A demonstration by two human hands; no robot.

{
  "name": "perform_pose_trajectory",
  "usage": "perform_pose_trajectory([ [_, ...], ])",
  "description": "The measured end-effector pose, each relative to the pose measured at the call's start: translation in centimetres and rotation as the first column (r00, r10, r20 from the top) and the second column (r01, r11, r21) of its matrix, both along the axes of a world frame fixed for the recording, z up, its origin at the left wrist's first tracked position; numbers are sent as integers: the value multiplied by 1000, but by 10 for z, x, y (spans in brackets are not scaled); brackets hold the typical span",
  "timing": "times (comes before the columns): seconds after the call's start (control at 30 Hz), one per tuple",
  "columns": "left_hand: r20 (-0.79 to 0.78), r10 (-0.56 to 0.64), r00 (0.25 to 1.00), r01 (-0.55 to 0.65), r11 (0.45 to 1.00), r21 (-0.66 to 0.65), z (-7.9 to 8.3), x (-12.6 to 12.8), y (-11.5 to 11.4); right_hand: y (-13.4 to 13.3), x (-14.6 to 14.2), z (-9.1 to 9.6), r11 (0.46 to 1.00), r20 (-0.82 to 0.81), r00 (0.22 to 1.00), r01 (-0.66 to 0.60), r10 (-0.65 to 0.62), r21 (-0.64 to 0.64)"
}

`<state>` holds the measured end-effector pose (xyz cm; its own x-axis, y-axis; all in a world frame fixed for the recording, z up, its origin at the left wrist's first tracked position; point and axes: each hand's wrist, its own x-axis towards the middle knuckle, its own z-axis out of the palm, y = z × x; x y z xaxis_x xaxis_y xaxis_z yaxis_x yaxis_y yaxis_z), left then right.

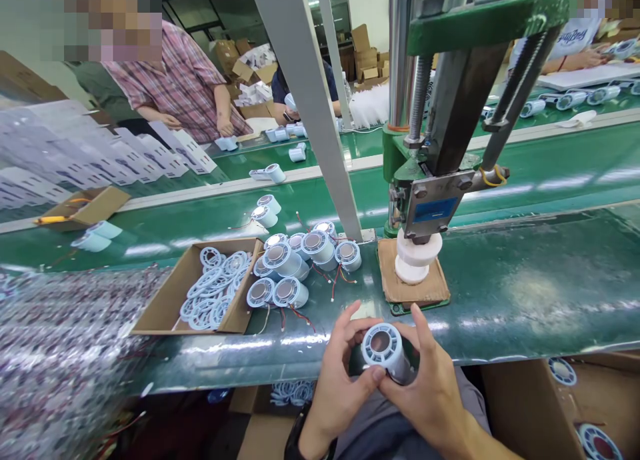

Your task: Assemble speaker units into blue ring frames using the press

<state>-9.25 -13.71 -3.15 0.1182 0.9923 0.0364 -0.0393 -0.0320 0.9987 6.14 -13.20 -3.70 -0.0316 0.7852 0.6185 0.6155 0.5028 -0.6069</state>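
Left hand [343, 373] and right hand [431, 380] together grasp a pale-blue cylindrical housing [382, 345] in the head view, fingers curled round its two sides and thumbs at its near side. The slotted ring on its end, with a dark round centre, faces up toward the camera. They hold it by the near edge of the green table [520, 287], in front of a green-framed press [437, 203]. Below the press, white discs [419, 250] stand over a cardboard pad [393, 273]. Left of the pad, similar cylinders [280, 255] are clustered, some stacked, with thin red wires trailing from them. Just beside them sits an open cardboard box [160, 319] of loose pale-blue rings [216, 287]. Clear plastic wrapping [90, 353] covers the left side. Across the line, a person in a plaid shirt [183, 80] stands with both hands low, near white cartons [193, 152].
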Motion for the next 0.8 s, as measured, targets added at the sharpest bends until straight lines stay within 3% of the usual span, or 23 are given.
perform_pose_trajectory([
  [0.3, -13, -10, 1000, 11, 996, 84, 2, -2, 0, -5, -1, -1, 998, 6, 1000, 2, -2, 69],
  [0.4, -119, 121, 986, -91, 968, 235, -5, -1, -8, -5, 0, -5, 997, 24, 1000, -9, 7, 73],
  [0.47, -218, 281, 935, -156, 874, 460, -13, -1, -20, -3, 3, -10, 997, 51, 999, -22, 19, 74],
  [0.53, -258, 435, 863, -166, 726, 667, -23, -7, -37, 4, 7, -18, 997, 92, 996, -27, 20, 71],
  [0.6, -228, 605, 763, -241, 593, 769, -33, -23, -53, 14, 9, -26, 997, 141, 990, -38, 29, 63],
  [0.7, -149, 862, 484, -507, 415, 755, -45, -63, -72, 28, 9, -35, 995, 189, 979, -84, 72, 58],
  [0.8, -125, 963, 239, -686, 259, 680, -62, -106, -86, 34, 6, -37, 990, 189, 976, -124, 111, 60],
])
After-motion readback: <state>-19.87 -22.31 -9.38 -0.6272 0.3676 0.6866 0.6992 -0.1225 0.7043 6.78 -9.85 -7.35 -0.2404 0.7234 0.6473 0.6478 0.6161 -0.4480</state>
